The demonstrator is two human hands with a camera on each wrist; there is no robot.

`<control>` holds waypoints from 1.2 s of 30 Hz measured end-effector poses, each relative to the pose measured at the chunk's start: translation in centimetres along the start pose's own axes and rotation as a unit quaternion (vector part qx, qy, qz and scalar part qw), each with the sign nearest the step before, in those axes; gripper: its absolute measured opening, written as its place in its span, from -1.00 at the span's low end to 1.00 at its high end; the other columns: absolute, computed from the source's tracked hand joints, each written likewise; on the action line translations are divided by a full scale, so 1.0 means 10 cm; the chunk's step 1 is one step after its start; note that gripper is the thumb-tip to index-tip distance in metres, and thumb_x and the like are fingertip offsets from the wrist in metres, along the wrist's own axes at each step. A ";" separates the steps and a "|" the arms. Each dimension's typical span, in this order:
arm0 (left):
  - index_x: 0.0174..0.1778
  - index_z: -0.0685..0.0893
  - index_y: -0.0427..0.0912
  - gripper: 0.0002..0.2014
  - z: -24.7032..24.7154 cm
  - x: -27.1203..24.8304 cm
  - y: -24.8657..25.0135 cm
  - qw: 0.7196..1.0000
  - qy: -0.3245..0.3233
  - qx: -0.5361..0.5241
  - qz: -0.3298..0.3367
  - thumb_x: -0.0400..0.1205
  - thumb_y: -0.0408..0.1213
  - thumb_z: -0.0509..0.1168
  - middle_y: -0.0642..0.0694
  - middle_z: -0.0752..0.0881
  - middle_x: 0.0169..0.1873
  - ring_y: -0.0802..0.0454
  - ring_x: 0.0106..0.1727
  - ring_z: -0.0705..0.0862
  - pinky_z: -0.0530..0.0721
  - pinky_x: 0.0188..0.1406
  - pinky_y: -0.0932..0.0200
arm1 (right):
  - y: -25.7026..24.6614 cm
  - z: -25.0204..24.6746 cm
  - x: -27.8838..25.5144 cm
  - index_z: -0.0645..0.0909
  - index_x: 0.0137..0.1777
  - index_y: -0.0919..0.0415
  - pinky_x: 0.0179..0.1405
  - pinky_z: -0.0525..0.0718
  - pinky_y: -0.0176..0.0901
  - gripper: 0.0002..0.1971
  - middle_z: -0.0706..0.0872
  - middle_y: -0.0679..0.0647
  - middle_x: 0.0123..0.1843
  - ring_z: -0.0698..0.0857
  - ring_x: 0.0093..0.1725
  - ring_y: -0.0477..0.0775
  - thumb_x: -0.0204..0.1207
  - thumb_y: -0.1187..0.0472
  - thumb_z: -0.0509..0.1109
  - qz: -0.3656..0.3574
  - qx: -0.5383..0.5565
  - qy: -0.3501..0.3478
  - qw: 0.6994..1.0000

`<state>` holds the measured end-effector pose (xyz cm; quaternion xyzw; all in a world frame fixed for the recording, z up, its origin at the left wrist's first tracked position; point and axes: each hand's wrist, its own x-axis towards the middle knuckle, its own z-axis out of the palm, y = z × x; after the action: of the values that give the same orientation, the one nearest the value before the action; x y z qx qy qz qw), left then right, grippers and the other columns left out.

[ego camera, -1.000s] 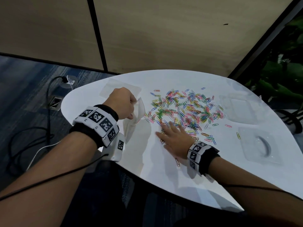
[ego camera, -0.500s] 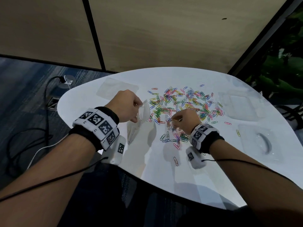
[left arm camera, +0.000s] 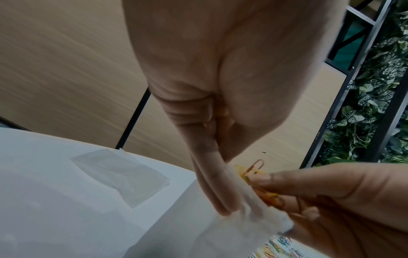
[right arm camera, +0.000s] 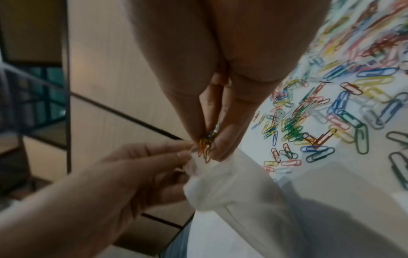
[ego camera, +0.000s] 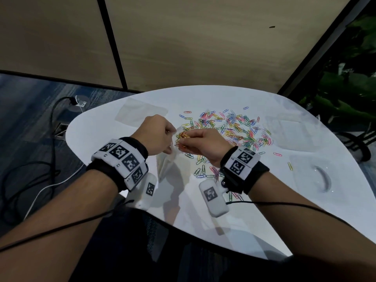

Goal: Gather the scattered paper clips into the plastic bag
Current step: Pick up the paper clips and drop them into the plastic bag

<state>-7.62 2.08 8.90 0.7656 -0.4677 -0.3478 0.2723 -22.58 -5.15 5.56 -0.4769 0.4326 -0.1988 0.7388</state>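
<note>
While the clear plastic bag (ego camera: 169,159) is held upright above the white table (ego camera: 254,231), its gathered upper edge is pinched by the curled fingers of the left hand (ego camera: 156,135). Whether any clips already lie inside the bag cannot be determined, as the film is hazy in every view. The bag is thin, translucent and crumpled near the mouth, as shown in the right wrist view (right arm camera: 232,188).

Just right of the bag mouth, a small bunch of clips (ego camera: 183,138), mostly orange and yellow, is gripped between the thumb and narrowed fingers of the right hand (ego camera: 205,143); the bunch is positioned at the opening, touching the film in the left wrist view (left arm camera: 262,185).

The scattered paper clips (ego camera: 230,129) are spread over the table beyond and to the right of the hands, with a smaller group (ego camera: 205,171) below the right wrist. They are looped wire forms coated in red, blue, green, yellow, pink and white.

At the left, a flat clear bag (ego camera: 140,113) lies on the table. At the right, two shallow transparent trays (ego camera: 293,132) (ego camera: 317,178) are placed near the edge; the nearer one contains a curved dark piece.
</note>
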 end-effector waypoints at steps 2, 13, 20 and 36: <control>0.17 0.76 -0.34 -0.72 0.00 -0.01 0.01 1.000 -0.004 0.001 0.006 0.69 -0.50 0.16 -0.32 0.82 -0.23 -0.14 -0.33 0.86 0.86 -0.17 0.02 | 0.03 0.07 0.01 0.66 0.18 0.57 0.03 0.83 -0.08 -0.71 0.74 0.41 -0.03 0.76 -0.13 0.25 0.44 0.59 0.45 -0.012 -0.060 0.017 0.998; 0.12 0.79 -0.34 -0.72 0.00 -0.05 0.00 0.999 -0.021 -0.003 0.033 0.68 -0.51 0.17 -0.25 0.82 -0.29 -0.12 -0.34 0.86 0.86 -0.14 0.01 | 0.05 0.20 0.00 0.80 0.11 0.16 -0.13 0.71 -0.20 -0.73 0.80 0.08 -0.29 0.76 -0.24 0.00 0.43 0.29 0.40 -0.105 -0.430 0.060 0.895; 0.20 0.75 -0.34 -0.69 -0.07 -0.06 -0.06 1.000 -0.013 -0.008 0.015 0.70 -0.50 0.14 -0.25 0.81 -0.23 -0.09 -0.33 0.87 0.86 -0.17 0.11 | -0.10 0.25 -0.10 0.77 0.21 0.16 0.03 0.58 -0.33 -0.66 0.82 0.04 0.14 0.71 -0.05 -0.07 0.49 0.40 0.35 -0.142 -0.523 -0.051 0.839; 0.15 0.78 -0.27 -0.71 -0.52 -0.02 -0.40 0.996 0.068 0.037 -0.051 0.67 -0.51 0.18 -0.14 0.76 -0.27 -0.05 -0.38 0.86 0.86 -0.12 0.03 | 0.87 0.33 0.78 0.06 0.70 0.03 0.60 0.20 0.34 -0.35 0.09 0.12 0.74 0.11 0.70 0.32 0.67 -0.05 0.16 -0.186 -0.812 -0.137 0.535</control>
<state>-1.48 4.37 9.12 0.8202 -0.4209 -0.2903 0.2567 -16.66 -4.86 -5.00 -0.9632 0.2032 0.1735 0.0306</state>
